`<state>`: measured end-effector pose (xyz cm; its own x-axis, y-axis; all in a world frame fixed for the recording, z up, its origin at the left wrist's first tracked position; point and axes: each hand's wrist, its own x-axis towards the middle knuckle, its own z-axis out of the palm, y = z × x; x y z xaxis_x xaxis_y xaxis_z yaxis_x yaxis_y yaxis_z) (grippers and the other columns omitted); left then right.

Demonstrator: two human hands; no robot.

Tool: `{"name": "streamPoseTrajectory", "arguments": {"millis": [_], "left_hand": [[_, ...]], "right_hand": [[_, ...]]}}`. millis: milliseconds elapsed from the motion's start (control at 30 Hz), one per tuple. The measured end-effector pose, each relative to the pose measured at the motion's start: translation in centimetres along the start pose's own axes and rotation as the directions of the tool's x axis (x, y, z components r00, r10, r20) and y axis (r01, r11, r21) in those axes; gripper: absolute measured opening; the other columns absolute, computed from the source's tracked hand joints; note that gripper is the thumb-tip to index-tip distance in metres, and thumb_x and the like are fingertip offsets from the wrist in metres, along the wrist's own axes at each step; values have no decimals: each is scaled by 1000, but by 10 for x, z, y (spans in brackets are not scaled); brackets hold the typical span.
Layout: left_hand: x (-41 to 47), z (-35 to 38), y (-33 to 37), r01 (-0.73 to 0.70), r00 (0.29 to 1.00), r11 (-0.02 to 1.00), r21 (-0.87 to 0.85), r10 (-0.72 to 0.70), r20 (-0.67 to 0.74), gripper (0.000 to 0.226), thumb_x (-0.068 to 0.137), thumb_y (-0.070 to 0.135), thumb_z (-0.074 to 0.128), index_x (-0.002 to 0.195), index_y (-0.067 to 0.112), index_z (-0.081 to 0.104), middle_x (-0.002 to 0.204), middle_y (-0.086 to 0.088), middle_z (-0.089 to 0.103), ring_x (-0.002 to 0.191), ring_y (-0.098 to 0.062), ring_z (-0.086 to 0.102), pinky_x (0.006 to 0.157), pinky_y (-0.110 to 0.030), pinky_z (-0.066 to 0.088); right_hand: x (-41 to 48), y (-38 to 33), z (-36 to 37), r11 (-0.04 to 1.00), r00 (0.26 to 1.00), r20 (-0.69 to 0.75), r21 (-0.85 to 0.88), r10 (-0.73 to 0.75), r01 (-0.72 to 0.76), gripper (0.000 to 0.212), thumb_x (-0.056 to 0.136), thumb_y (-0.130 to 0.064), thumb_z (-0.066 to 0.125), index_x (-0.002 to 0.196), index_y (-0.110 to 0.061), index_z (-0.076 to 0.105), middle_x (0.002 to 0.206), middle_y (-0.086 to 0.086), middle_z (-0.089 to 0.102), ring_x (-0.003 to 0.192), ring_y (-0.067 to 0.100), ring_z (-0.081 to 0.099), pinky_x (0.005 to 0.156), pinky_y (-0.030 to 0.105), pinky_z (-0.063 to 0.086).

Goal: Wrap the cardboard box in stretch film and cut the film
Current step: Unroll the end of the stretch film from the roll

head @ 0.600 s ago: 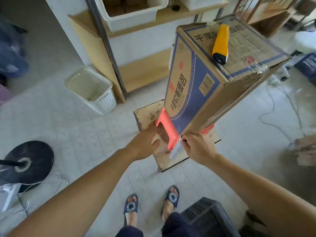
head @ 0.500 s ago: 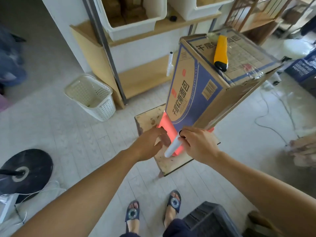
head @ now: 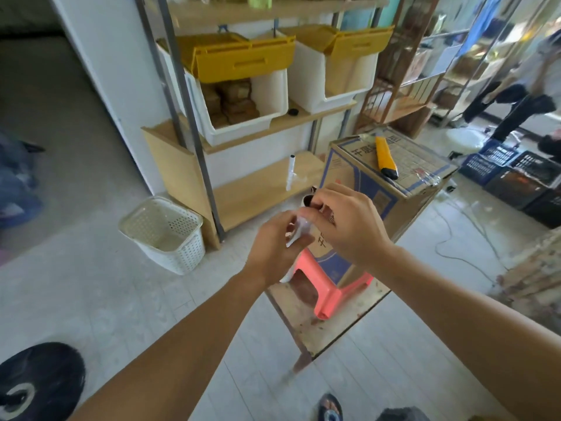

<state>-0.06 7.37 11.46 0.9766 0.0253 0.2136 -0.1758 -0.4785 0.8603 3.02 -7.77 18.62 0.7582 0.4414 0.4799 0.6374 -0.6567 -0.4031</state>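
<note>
A brown and blue cardboard box (head: 403, 174) stands on a red plastic stool (head: 334, 287). A yellow utility knife (head: 385, 158) lies on the box's top. In front of the box, at chest height, my right hand (head: 349, 226) grips a small roll of stretch film (head: 305, 220) near its dark upper end. My left hand (head: 276, 250) holds the roll's lower part, where loose clear film shows. Both hands hide most of the roll.
The stool stands on a low wooden board (head: 328, 323). A white laundry basket (head: 165, 235) sits on the floor to the left. Behind is a shelf (head: 258, 192) with white bins (head: 243, 98) and another film roll (head: 290, 173). Crates (head: 516, 174) and a cable (head: 455, 238) lie right.
Both hands have lifted the film roll from beside the stool up in front of the box. My view has tilted upward, showing more of the shelf.
</note>
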Motion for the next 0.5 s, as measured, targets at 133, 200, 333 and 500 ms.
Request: {"name": "streamPoseTrajectory", "arguments": {"millis": [133,200,333,500], "left_hand": [[-6,-19,6,-13,1000,997,-80,12,-21,23,89,24,69,107,12,62,100,-1,70,95,-6,64,86,-37,54],[-9,-26,11,11,1000,989,-147,-15,-25,18,93,22,64,110,23,62,104,8,70,99,-4,64,89,-35,54],[-11,-37,19,-4,1000,980,-199,0,-21,18,98,24,56,116,26,61,99,18,68,96,-4,65,84,-30,53],[-10,-40,31,-41,997,964,-264,57,51,23,101,12,50,121,15,60,105,13,70,102,-9,66,90,-26,52]], "right_hand": [[2,-19,-3,990,996,-74,138,49,-38,19,94,-30,63,86,-14,68,82,-11,61,70,8,57,65,27,45],[-1,-30,-2,956,988,-113,284,108,-72,12,98,-20,57,101,-14,67,98,-12,69,77,1,62,68,17,43],[-11,-36,9,863,968,-80,476,237,-172,30,99,-8,47,126,-20,52,113,-5,67,86,-1,66,69,22,50],[-10,-26,15,832,956,120,471,268,-293,50,79,-9,50,127,-21,55,116,-8,63,107,5,60,76,23,54]]}}
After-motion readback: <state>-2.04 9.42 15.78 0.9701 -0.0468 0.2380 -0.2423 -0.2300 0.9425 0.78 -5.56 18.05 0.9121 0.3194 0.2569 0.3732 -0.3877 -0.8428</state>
